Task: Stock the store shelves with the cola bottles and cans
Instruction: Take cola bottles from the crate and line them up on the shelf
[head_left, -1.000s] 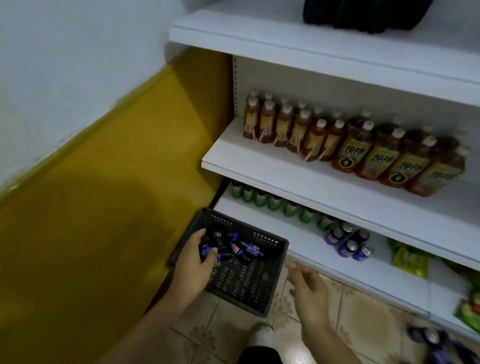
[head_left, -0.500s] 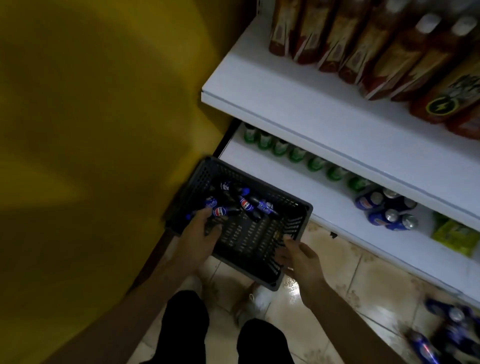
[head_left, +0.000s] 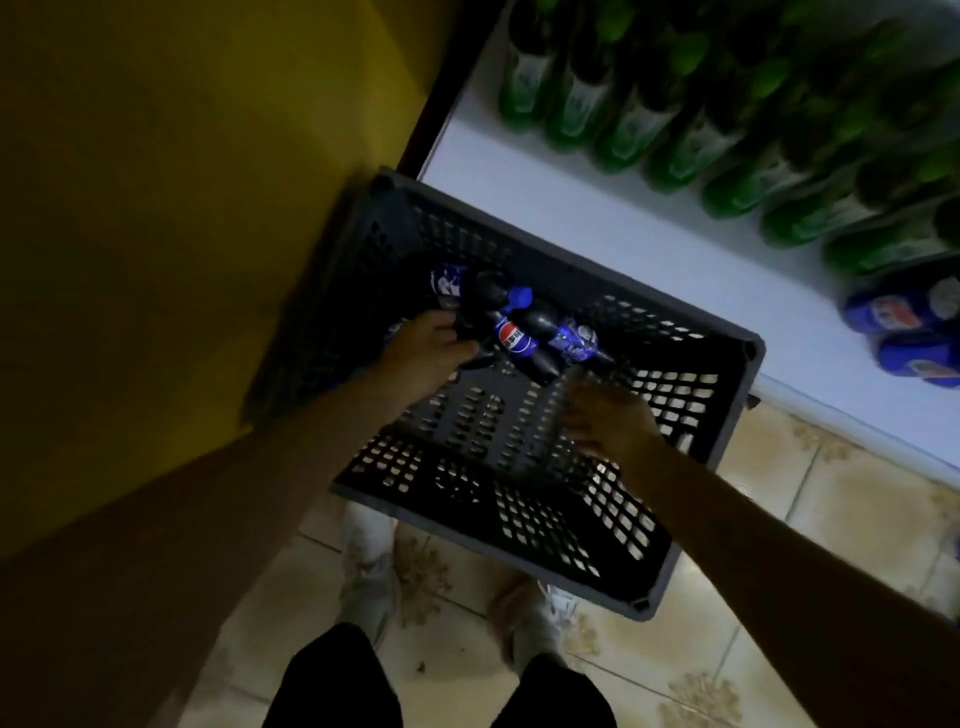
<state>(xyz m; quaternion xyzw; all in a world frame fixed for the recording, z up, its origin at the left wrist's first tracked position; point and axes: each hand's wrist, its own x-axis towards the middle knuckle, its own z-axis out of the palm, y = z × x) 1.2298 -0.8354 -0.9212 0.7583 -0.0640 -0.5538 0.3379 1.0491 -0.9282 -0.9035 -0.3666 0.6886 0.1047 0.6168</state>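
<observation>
Head view, looking steeply down; entries run from frame left to frame right.

- Far left: yellow wall (head_left: 156, 208). The dark slotted basket (head_left: 545, 260) sits on the floor tight against it and against the shelf edge, probably so each reach to the shelf is short.
- Left hand (head_left: 426, 353), centre-left: reaches into the basket's far corner, fingers curled onto 1 of the cola bottles (head_left: 514, 338). Judged to be a grasp for lifting out.
- The cola bottles lie on their sides in a loose heap in that corner, blue caps and labels pointing different ways. Count unclear in the dim light, at least 3.
- Right hand (head_left: 608, 421), centre: inside the basket just beside the heap. It is motion-blurred, so I cannot tell whether the fingers are apart or together. It holds nothing visible.
- Upper right: white shelf (head_left: 623, 234) carrying a row of green bottles (head_left: 649, 114).
- Right edge: blue cola cans (head_left: 904, 322) lying on the same shelf, which is the likely destination. The shelf strip between basket and cans is bare.
</observation>
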